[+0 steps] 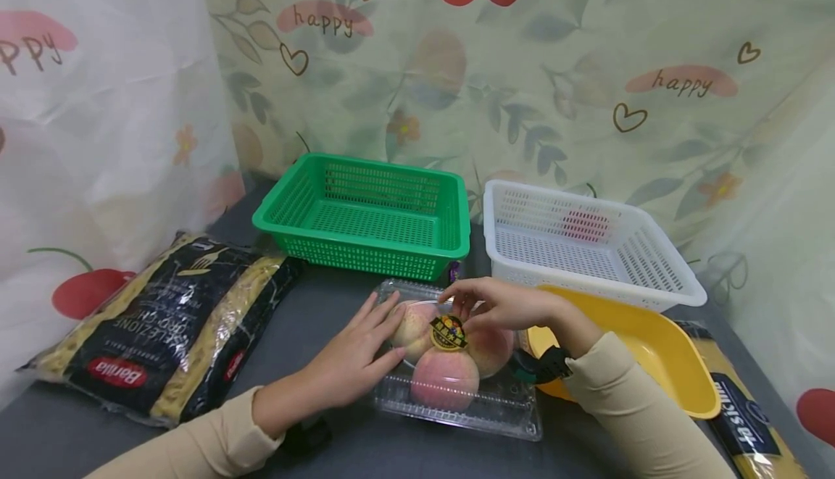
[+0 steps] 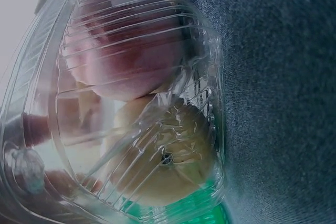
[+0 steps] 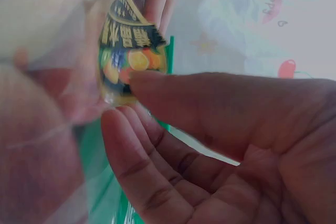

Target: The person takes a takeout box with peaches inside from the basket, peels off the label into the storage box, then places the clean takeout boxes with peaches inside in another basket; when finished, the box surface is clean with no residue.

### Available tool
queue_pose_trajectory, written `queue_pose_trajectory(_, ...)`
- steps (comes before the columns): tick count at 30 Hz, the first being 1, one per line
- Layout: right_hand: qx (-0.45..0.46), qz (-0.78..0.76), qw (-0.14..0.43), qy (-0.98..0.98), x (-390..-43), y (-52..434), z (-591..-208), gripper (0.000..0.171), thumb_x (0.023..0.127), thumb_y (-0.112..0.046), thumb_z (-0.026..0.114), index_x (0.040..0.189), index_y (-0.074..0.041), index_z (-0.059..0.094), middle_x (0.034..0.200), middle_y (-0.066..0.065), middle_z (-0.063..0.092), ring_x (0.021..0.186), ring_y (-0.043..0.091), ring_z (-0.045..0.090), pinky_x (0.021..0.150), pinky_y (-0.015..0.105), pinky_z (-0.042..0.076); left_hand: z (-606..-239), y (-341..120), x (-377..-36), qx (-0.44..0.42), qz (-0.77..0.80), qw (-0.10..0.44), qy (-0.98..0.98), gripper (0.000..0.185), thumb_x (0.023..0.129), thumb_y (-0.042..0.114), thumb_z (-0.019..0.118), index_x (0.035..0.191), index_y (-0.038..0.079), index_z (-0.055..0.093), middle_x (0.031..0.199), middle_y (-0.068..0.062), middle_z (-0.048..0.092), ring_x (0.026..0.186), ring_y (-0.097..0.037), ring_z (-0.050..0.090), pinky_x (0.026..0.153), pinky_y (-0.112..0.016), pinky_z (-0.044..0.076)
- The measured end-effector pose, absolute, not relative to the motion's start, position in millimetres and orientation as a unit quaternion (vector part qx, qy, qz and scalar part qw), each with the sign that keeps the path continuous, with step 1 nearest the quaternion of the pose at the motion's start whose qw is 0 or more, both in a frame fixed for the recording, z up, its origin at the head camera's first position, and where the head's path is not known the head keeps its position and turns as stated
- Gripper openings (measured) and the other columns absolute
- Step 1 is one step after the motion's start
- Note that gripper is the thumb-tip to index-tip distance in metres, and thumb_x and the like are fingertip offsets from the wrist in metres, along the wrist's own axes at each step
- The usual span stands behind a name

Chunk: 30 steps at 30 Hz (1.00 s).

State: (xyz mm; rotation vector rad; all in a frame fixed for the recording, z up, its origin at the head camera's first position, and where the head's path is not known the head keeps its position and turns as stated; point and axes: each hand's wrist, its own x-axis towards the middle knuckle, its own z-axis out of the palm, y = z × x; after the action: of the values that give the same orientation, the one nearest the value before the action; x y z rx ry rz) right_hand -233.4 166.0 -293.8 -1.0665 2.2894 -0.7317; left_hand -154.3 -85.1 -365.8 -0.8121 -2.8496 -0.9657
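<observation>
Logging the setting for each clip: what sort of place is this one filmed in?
Probably a staged tabletop set, not a real kitchen. A fruit-print "happy" curtain screens off the background, and a grey cloth-covered table holds empty sorting baskets, green and white, beside packaged groceries such as a clear clamshell of peaches and a pasta bag.

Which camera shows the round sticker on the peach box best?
The right wrist view: the sticker fills the frame, its fruit pictures clear beside the right hand's thumb. The head view shows the sticker small on the box lid. The left wrist view doesn't show it.
</observation>
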Motion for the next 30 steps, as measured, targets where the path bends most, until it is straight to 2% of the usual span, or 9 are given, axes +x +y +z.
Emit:
queue_pose_trajectory(6, -0.394, -0.260, 0.241, 0.848, -235.7, 170.3, -295.4, 0.013, 0.085, -0.003, 0.062, 0.097, -0.002, 0.063, 0.087, 0.004, 0.062, 0.080, 0.010, 0.056, 0.075, 0.024, 0.051, -365.3, -85.5, -153.6, -0.258, -0.311, 0.012, -0.915, 0.059, 0.097, 0.036, 0.046, 0.145, 0.006, 0.031, 0.157, -0.007, 0.015, 0.144, -0.036, 0.003, 0.108, -0.063, 0.020)
queue_pose_trajectory(11, -0.396, -0.258, 0.245, 0.847, -236.2, 169.9, -295.8, 0.006, 0.085, -0.004, 0.062, 0.090, -0.002, 0.063, 0.081, 0.003, 0.061, 0.076, 0.010, 0.055, 0.068, 0.023, 0.050, -365.8, -85.5, -154.0, -0.260, -0.312, 0.010, -0.914, 0.059, 0.097, 0.036, 0.046, 0.145, 0.006, 0.031, 0.157, -0.007, 0.014, 0.144, -0.035, 0.002, 0.108, -0.064, 0.020)
queue_pose_trajectory(23, -0.384, -0.271, 0.258, 0.844, -234.2, 168.4, -295.8, 0.007, 0.089, -0.011, 0.061, 0.086, -0.006, 0.057, 0.080, -0.001, 0.056, 0.074, 0.011, 0.053, 0.065, 0.023, 0.048, -365.2, -85.0, -154.1, -0.260, -0.311, 0.008, -0.914, 0.060, 0.097, 0.037, 0.046, 0.146, 0.007, 0.030, 0.157, -0.007, 0.014, 0.144, -0.035, 0.002, 0.108, -0.064, 0.020)
queue_pose_trajectory(30, -0.389, -0.291, 0.272, 0.830, -234.5, 168.5, -297.2, 0.010, 0.092, -0.012, 0.057, 0.087, -0.004, 0.055, 0.078, 0.004, 0.056, 0.072, 0.014, 0.054, 0.065, 0.027, 0.049, -366.0, -85.3, -154.5, -0.259, -0.312, 0.004, -0.914, 0.060, 0.097, 0.037, 0.046, 0.146, 0.007, 0.029, 0.157, -0.006, 0.013, 0.144, -0.034, 0.001, 0.108, -0.064, 0.020)
